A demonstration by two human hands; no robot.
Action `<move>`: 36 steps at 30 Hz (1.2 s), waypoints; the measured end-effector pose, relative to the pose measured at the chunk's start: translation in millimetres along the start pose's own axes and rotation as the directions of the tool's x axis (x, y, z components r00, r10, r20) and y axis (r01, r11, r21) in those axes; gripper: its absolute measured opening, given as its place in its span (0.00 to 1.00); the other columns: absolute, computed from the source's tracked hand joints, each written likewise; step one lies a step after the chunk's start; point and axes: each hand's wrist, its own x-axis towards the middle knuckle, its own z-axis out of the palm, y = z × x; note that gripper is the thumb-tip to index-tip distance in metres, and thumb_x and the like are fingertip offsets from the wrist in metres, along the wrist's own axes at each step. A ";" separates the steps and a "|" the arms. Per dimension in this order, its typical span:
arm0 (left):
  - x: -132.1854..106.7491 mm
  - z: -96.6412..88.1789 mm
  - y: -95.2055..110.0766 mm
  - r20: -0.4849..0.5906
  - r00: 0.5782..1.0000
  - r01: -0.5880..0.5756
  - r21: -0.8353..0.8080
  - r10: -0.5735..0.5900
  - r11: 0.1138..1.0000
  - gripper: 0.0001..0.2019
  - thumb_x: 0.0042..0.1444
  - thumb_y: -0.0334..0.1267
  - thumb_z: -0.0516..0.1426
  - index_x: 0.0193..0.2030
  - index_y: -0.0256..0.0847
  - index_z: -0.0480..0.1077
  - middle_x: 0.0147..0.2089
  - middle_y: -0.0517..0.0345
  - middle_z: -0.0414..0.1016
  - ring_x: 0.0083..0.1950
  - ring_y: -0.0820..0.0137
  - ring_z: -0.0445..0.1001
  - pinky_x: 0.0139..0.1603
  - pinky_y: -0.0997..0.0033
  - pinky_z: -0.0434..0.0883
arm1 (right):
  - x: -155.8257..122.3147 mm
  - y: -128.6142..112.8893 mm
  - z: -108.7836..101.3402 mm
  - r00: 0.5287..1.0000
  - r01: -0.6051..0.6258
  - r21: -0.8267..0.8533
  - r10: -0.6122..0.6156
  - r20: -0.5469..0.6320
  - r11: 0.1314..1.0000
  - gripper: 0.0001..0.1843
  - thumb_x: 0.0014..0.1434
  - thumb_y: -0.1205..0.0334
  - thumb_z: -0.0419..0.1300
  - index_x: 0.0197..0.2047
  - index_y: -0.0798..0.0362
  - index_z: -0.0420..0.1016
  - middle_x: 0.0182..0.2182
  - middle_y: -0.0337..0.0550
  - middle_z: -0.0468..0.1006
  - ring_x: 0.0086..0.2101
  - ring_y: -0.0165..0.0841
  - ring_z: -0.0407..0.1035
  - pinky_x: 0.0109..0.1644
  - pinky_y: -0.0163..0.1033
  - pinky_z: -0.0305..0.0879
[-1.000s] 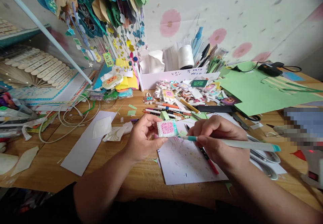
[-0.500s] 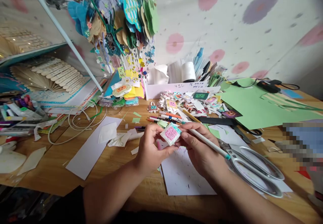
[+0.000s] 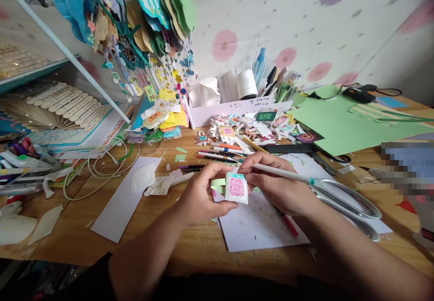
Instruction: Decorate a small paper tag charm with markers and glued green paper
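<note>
My left hand (image 3: 200, 195) is closed round the left side of a small white square craft piece (image 3: 236, 188). This piece has a pink middle and a teal strip along its top. A pale green paper strip (image 3: 218, 185) shows beside it near my left fingers. In my right hand (image 3: 276, 185) lies a pen with a white barrel (image 3: 283, 171) and a teal band, its tip turned toward the piece's upper edge. Whether the tip touches is hidden by my fingers. Below both hands is a white sheet (image 3: 244, 233) dotted with small dark scraps.
Large metal scissors (image 3: 351, 199) lie to the right, and a red pen (image 3: 288, 223) rests on the sheet. Several colored pens (image 3: 219, 154) and a heap of paper cutouts (image 3: 251, 127) are behind. Paper hangings (image 3: 135, 21) dangle at upper left; a cable (image 3: 93, 181) curls below.
The craft piece has turned from a diamond slant to nearly upright in my left hand. The pen has swung flatter in my right hand, and the view has shifted slightly.
</note>
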 end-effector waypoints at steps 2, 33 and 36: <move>-1.5 2.9 0.5 -0.031 0.999 -0.020 0.053 0.022 0.998 0.25 0.41 0.30 0.66 0.46 0.43 0.64 0.40 0.56 0.74 0.35 0.71 0.72 0.34 0.75 0.68 | -0.6 0.2 -1.5 1.000 0.018 -0.026 -0.018 0.008 0.999 0.07 0.53 0.65 0.67 0.37 0.52 0.77 0.28 0.38 0.77 0.26 0.27 0.71 0.29 0.32 0.70; 0.3 7.6 -2.6 -0.156 0.987 -0.008 -0.237 -0.030 0.972 0.22 0.39 0.28 0.66 0.39 0.43 0.62 0.33 0.65 0.71 0.28 0.80 0.67 0.27 0.84 0.66 | -8.6 -14.6 -1.2 0.960 0.269 0.010 -0.267 -0.086 0.963 0.04 0.51 0.65 0.66 0.27 0.50 0.75 0.19 0.36 0.73 0.22 0.31 0.64 0.27 0.38 0.59; 0.1 7.5 -4.0 -0.146 0.989 -0.015 -0.251 -0.022 0.968 0.22 0.39 0.27 0.66 0.40 0.43 0.62 0.34 0.65 0.71 0.29 0.80 0.68 0.29 0.84 0.68 | -8.1 -14.0 -1.7 0.961 0.263 0.004 -0.261 -0.094 0.965 0.04 0.51 0.66 0.66 0.28 0.50 0.75 0.20 0.37 0.74 0.23 0.31 0.65 0.28 0.38 0.60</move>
